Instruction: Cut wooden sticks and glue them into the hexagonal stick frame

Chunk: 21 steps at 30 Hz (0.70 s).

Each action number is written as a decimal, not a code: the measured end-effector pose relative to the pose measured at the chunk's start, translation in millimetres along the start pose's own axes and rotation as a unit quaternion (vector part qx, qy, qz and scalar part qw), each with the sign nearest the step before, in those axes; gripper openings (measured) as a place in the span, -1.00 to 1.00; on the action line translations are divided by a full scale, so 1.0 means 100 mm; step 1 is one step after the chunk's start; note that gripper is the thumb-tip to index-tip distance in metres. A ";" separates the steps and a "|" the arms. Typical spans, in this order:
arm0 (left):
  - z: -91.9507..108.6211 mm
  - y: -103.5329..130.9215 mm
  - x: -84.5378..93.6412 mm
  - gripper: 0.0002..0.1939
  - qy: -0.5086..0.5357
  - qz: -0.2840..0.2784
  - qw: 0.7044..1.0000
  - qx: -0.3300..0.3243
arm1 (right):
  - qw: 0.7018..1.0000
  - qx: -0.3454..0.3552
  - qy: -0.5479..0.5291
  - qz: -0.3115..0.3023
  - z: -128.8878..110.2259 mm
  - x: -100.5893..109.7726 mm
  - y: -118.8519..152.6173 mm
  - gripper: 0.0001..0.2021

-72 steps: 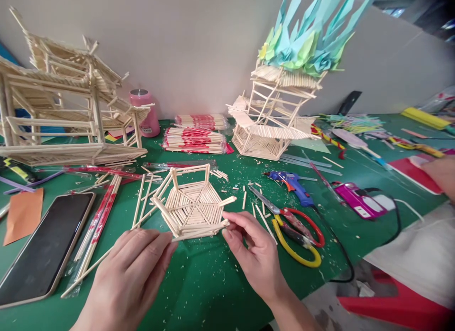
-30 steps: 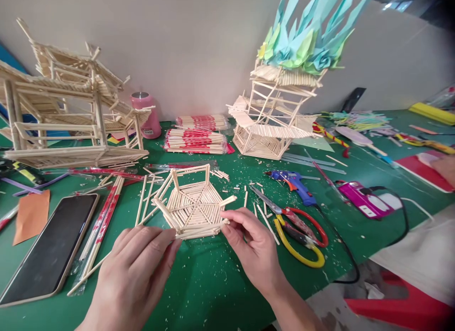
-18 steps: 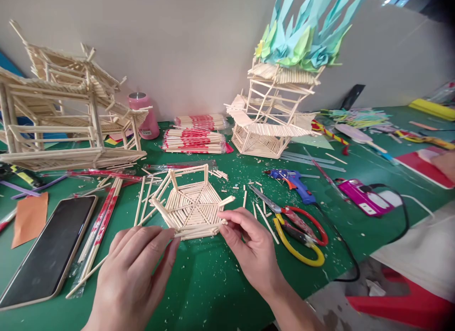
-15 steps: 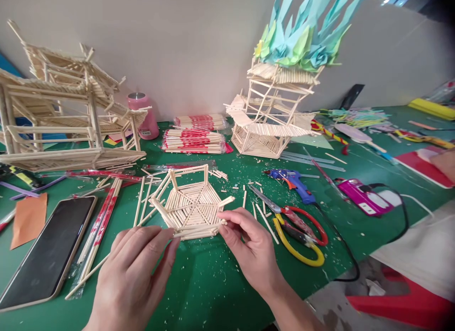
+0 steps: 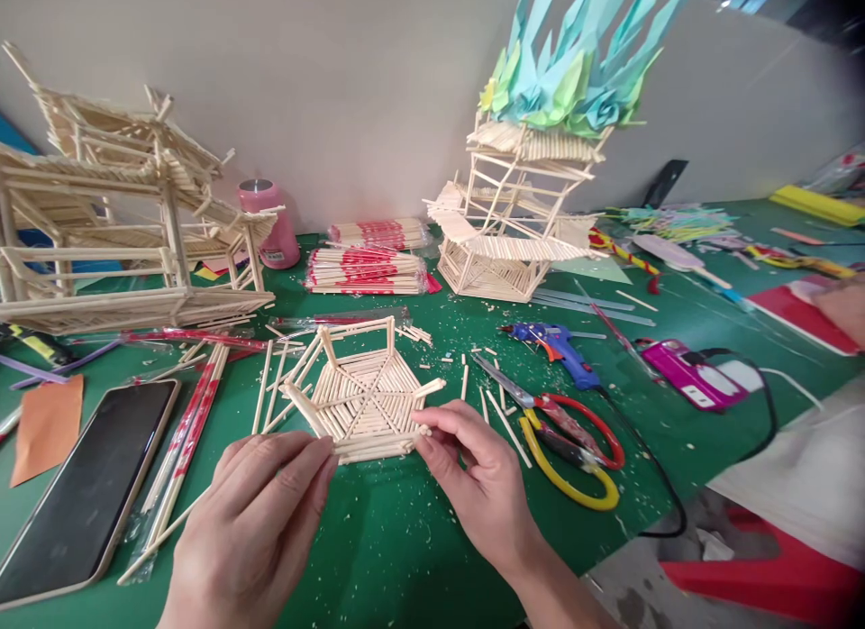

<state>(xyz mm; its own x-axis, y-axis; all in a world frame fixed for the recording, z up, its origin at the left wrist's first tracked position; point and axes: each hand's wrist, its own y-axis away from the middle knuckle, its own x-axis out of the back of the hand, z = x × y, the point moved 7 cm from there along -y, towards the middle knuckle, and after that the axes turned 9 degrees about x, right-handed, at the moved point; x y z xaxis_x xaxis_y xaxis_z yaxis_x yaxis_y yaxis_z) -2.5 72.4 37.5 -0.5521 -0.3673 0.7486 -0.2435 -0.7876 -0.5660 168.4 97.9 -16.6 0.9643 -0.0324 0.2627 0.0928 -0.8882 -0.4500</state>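
Observation:
A small hexagonal frame of wooden sticks [image 5: 370, 396] lies on the green table, with a web-like floor and short posts at its corners. Along its near edge runs a wooden stick [image 5: 375, 442] whose two ends are between my fingertips. My left hand [image 5: 253, 512] pinches the left end, thumb against the fingers. At the right end, my right hand [image 5: 477, 476] is closed in a pinch beside the corner post. Whether the stick is fixed to the frame I cannot tell.
Right of the frame lie scissors [image 5: 564, 440] and a blue glue gun [image 5: 558, 345] with its cable. A phone [image 5: 87, 489] and bagged sticks [image 5: 186, 449] are at the left. Larger stick models [image 5: 168, 205] stand behind. A person's hand [image 5: 842, 305] shows at the far right.
The view has shifted slightly. Both hands keep their pinch at the frame's near edge, with hardly any movement.

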 end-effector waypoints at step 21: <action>-0.10 0.07 -0.05 -0.83 -0.015 -0.043 0.999 -0.021 | 1.000 -0.008 -0.008 0.001 0.02 0.00 0.01 -0.87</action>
<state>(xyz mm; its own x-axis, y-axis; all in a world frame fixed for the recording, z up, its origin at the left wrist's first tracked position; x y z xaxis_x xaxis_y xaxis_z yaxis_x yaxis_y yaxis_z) -9.8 73.7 26.5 -0.5041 -0.3144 0.8044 -0.3230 -0.7951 -0.5132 169.0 98.5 -18.8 0.9685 -0.0274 0.2473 0.0863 -0.8953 -0.4370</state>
